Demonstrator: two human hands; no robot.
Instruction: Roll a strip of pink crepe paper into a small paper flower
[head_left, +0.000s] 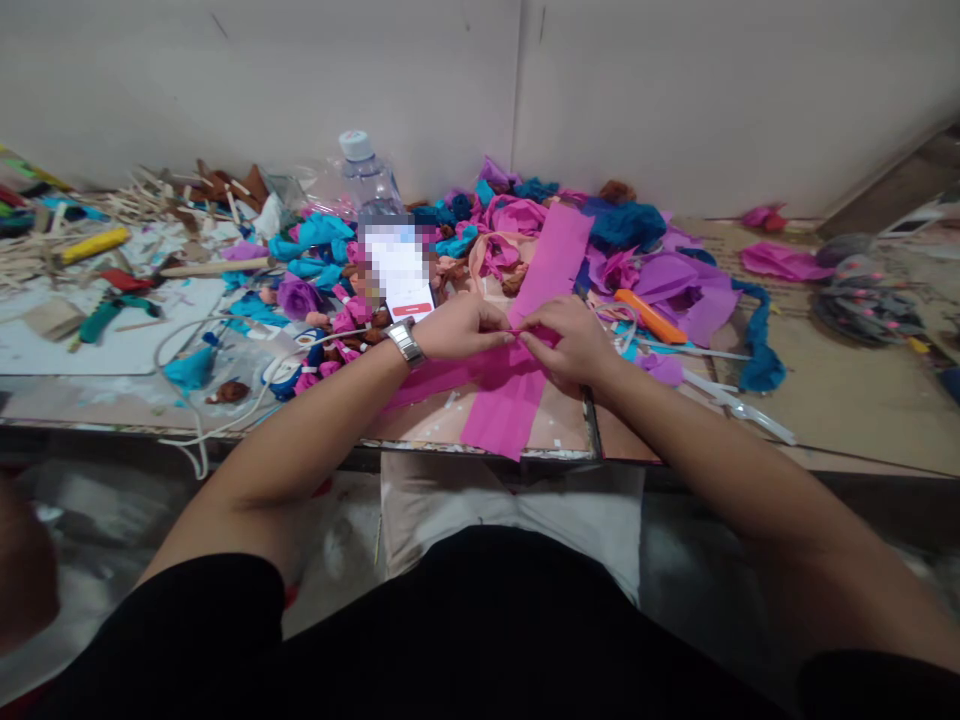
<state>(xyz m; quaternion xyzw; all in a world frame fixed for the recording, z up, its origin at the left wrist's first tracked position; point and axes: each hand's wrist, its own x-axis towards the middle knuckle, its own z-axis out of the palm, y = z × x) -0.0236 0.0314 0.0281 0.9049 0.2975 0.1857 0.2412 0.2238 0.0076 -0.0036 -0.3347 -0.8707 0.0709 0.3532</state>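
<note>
Head: left hand (466, 328), right hand (570, 340) pinch pink material (513, 332).

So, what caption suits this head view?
Left hand and right hand pinch pink material over a pink strip.

My paper strip (556, 258) is plain hot pink — my shirt (510, 630) black, my watch (406, 343) silver. I see a purple sheet (694, 300), an orange tool (651, 317) — and a pale blue bottle cap (355, 146).

Pink strip (546, 280) appears matt, crêpe-like paper; wristwatch (406, 343), shiny metal; bottle (369, 182), clear smooth plastic; sticks (154, 190), bare matt wood; wall (300, 80), smooth, matt.
</note>
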